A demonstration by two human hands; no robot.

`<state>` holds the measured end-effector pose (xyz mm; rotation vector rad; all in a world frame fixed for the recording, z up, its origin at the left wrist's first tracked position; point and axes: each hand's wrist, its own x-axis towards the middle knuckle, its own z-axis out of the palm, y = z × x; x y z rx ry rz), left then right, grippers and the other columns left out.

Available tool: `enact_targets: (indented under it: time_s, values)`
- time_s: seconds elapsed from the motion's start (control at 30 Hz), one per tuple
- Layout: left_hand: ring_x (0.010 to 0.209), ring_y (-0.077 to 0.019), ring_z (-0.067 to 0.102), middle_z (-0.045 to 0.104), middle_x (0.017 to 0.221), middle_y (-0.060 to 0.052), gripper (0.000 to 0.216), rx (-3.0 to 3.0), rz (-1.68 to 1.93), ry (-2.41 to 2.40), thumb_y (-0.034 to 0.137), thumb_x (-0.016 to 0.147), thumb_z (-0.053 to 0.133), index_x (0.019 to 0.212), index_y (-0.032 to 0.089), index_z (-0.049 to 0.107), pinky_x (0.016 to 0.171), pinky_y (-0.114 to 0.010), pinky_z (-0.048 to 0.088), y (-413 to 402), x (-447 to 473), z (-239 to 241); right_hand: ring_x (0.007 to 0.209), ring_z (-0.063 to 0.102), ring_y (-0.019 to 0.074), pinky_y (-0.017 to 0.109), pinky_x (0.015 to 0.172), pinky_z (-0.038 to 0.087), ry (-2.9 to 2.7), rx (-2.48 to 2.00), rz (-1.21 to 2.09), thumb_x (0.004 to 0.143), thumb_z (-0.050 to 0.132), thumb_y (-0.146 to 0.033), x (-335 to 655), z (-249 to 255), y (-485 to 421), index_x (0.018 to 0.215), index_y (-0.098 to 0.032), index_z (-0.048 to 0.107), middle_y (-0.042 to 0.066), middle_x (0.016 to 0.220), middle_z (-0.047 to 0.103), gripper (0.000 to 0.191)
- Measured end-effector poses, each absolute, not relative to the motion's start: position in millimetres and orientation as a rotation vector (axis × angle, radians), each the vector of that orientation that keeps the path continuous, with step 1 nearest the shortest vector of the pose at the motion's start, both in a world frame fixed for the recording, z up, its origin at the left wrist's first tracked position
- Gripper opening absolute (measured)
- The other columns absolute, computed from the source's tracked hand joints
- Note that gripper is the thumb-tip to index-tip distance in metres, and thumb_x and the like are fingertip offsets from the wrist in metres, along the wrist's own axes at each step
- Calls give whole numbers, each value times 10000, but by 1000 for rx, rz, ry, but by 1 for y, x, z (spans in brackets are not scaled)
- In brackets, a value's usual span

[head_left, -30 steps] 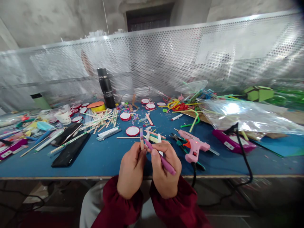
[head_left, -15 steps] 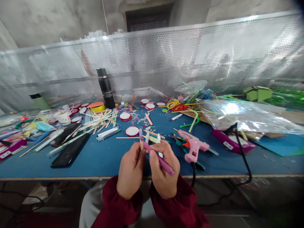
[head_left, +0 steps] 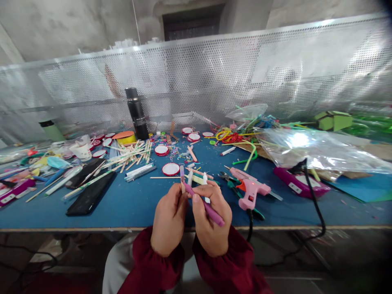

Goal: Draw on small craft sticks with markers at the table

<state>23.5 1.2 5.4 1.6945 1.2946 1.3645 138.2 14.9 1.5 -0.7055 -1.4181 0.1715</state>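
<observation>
My left hand (head_left: pixel 169 220) is closed around a wooden craft stick (head_left: pixel 182 174) that stands upright, with a purple patch near its top. My right hand (head_left: pixel 211 220) grips a purple marker pen (head_left: pixel 207 207) like a pencil, its tip touching the stick just above my left thumb. Both hands hover over the front edge of the blue table (head_left: pixel 137 204). A white stick (head_left: pixel 205 179) pokes up behind my right fingers; whether the hand holds it I cannot tell.
A pink glue gun (head_left: pixel 249 188) with a black cord lies right of my hands, over pliers (head_left: pixel 228 178). Two black phones (head_left: pixel 87 192) lie to the left. Loose sticks, red-rimmed lids (head_left: pixel 170 168), a black flask (head_left: pixel 136 113), plastic bags and a perforated metal screen fill the rest.
My right hand with the marker has shifted slightly left and down along the stick. My left hand has stayed still.
</observation>
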Motion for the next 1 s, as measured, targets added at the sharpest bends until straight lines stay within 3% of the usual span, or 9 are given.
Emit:
enact_targets:
  time_s: [0.73, 1.0]
  values:
    - [785, -197, 553, 649, 878, -13, 217, 1667, 1334, 1345, 406, 1032, 447, 944, 258, 579, 730, -298, 414, -1, 25, 12, 797, 644, 173, 441, 963, 481, -1368, -733, 191, 942, 569, -166, 138, 3, 14, 945, -236, 626, -11, 831, 681, 91]
    - [779, -172, 561, 650, 882, -11, 219, 1679, 1338, 1349, 378, 1038, 457, 970, 222, 594, 731, -269, 417, 0, 25, 11, 799, 646, 181, 430, 913, 501, -1374, -760, 193, 951, 560, -176, 138, 3, 14, 932, -237, 627, 0, 826, 678, 93]
